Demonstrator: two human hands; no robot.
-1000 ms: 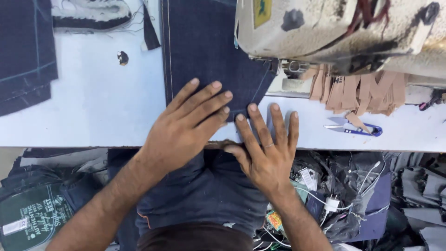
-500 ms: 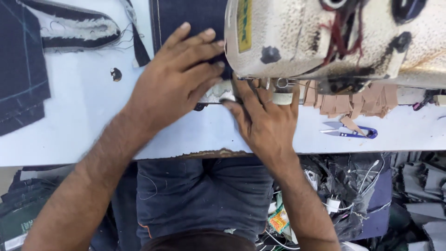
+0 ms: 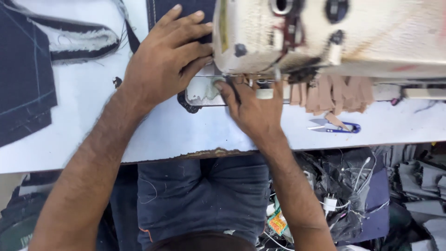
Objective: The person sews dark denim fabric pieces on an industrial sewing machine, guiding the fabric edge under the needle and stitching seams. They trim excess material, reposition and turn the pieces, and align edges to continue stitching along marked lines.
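Note:
My left hand (image 3: 162, 60) lies flat, fingers spread, on a strip of dark blue denim (image 3: 181, 9) that runs away from me beside the head of a worn cream sewing machine (image 3: 325, 35). My right hand (image 3: 253, 109) rests on the white table (image 3: 162, 135) with its fingertips tucked under the machine head at the metal needle plate (image 3: 202, 90). Whether those fingers pinch the cloth is hidden by the machine.
More dark denim pieces (image 3: 23, 74) and a frayed pale strip (image 3: 79, 39) lie at the far left. Tan tape strips (image 3: 332, 93) hang from the machine, with blue thread snips (image 3: 334, 128) below them. Cables and scraps (image 3: 344, 195) sit under the table at right.
Both hands have slid forward, away from the table's front edge, pushing the denim up under the machine head. The denim no longer hangs over the front edge.

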